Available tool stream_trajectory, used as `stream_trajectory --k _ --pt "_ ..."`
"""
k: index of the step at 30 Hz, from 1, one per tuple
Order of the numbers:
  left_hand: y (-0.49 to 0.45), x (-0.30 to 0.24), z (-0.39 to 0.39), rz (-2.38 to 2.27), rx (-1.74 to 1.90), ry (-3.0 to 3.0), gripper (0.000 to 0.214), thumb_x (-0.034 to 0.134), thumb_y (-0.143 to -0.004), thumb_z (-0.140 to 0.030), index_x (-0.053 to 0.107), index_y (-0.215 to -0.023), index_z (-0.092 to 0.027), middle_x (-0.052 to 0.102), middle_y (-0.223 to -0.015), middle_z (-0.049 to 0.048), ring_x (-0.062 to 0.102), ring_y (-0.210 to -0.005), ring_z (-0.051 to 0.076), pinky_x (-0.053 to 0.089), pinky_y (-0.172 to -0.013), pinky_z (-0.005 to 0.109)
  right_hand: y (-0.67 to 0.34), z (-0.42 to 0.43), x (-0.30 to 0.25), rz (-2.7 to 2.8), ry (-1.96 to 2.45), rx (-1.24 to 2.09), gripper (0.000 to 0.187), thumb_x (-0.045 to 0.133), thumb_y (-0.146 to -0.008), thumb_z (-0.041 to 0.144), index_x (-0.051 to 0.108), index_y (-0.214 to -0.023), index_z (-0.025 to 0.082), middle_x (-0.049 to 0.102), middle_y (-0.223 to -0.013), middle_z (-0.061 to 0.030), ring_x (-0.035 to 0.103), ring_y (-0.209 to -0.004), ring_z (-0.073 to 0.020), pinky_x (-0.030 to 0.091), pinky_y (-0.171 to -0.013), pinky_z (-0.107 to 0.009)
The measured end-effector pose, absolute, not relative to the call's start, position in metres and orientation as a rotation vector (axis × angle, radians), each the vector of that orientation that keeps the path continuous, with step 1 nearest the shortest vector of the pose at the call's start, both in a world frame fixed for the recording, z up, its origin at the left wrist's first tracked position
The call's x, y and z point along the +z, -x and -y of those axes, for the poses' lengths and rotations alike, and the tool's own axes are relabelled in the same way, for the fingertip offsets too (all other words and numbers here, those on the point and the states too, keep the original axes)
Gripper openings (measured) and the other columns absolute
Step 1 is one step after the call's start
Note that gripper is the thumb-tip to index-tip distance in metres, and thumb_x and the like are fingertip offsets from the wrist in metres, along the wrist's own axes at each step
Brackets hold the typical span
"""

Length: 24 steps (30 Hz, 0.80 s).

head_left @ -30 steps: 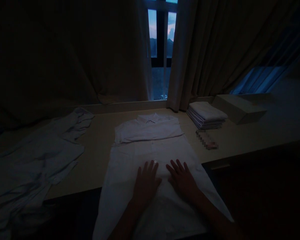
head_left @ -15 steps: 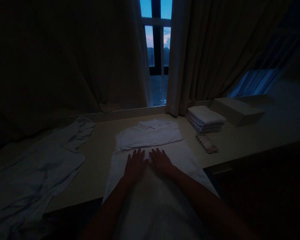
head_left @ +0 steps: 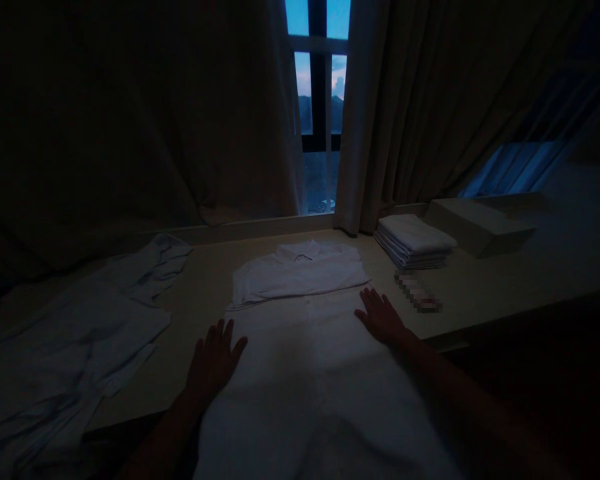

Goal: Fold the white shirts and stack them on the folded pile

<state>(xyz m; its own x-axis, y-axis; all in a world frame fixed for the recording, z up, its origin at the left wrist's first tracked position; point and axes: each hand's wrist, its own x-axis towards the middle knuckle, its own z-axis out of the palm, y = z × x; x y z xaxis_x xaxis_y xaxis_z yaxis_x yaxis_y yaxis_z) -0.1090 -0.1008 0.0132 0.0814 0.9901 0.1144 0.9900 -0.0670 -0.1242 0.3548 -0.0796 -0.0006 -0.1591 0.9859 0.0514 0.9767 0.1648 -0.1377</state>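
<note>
A white collared shirt (head_left: 290, 347) lies spread on the pale tabletop (head_left: 195, 273), collar toward the window, its lower part reaching over the near edge toward me. Across its upper part runs a folded layer with a crosswise edge. At the shirt's left side rests my left hand (head_left: 213, 360), fingers stretched and thumb out, holding nothing. My right hand (head_left: 380, 317) is likewise spread, palm down at the shirt's right edge below the folded layer. The dim light hides whether either palm presses the cloth.
Loose white garments (head_left: 80, 333) lie crumpled on the left. A stack of folded white cloth (head_left: 415, 240) stands at the back right, with a blurred-out item (head_left: 417, 291) before it and a box (head_left: 480, 223) beyond. Dark curtains (head_left: 365, 120) flank the window (head_left: 320, 100).
My hands have moved apart from the shirt's middle, the left going left and nearer me, the right going right to the edge. The view has shifted slightly.
</note>
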Motion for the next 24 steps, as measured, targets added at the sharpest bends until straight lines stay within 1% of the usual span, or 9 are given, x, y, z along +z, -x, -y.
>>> stream_trajectory --k 4,6,13,18,21,24 --pt "0.104 0.024 0.104 2.035 -0.024 2.211 0.063 0.028 -0.088 -0.045 0.041 -0.142 -0.015 0.037 -0.151 0.0158 0.028 -0.141 0.033 0.027 -0.108 0.056 -0.35 0.08 -0.001 2.293 1.947 0.098 0.077 0.011 -0.095 0.064 0.02 -0.152 0.014 0.017 -0.157 -0.012 0.006 -0.146 -0.0261 0.003 -0.116 -0.049" --pt "0.103 0.027 0.105 2.042 -0.039 2.211 0.063 0.028 -0.088 -0.046 0.041 -0.142 -0.016 0.038 -0.15 0.0158 0.029 -0.14 0.033 0.028 -0.107 0.056 -0.35 0.079 -0.001 2.29 1.949 0.092 0.076 0.011 -0.095 0.063 0.021 -0.152 0.014 0.018 -0.157 -0.0117 0.006 -0.146 -0.026 0.002 -0.116 -0.049" --pt "0.109 0.009 0.097 2.048 -0.024 2.156 0.07 0.026 -0.089 -0.05 0.033 -0.146 -0.01 0.027 -0.155 0.0187 0.028 -0.141 0.033 0.027 -0.108 0.054 -0.35 0.08 -0.002 2.278 1.938 0.062 0.075 0.012 -0.096 0.062 0.022 -0.152 0.013 0.02 -0.157 -0.0115 0.007 -0.146 -0.0253 0.001 -0.116 -0.049" --pt "0.117 0.001 0.093 2.078 -0.02 2.111 0.066 0.027 -0.09 -0.048 0.035 -0.145 -0.011 0.027 -0.154 0.0185 0.026 -0.142 0.034 0.024 -0.109 0.057 -0.351 0.081 -0.001 2.27 1.951 0.039 0.074 0.013 -0.096 0.061 0.023 -0.151 0.012 0.02 -0.156 -0.013 0.009 -0.146 -0.0264 0.0 -0.115 -0.051" --pt "0.09 0.008 0.082 1.941 -0.097 2.132 0.062 0.025 -0.092 -0.041 0.037 -0.144 -0.008 0.025 -0.155 0.0186 0.021 -0.144 0.034 0.017 -0.113 0.056 -0.33 0.072 0.008 2.296 1.872 0.016 0.07 0.018 -0.098 0.056 0.027 -0.15 0.01 0.022 -0.155 -0.015 0.011 -0.145 -0.0276 0.001 -0.115 -0.051" --pt "0.032 0.017 0.059 1.596 -0.151 2.381 0.058 0.024 -0.094 -0.035 0.035 -0.146 -0.01 0.023 -0.157 0.0136 0.018 -0.145 0.028 0.014 -0.117 0.049 -0.278 0.05 0.021 2.397 1.678 0.056 0.065 0.022 -0.099 0.052 0.028 -0.149 0.013 0.022 -0.156 -0.0131 0.013 -0.145 -0.0269 0.008 -0.116 -0.049"
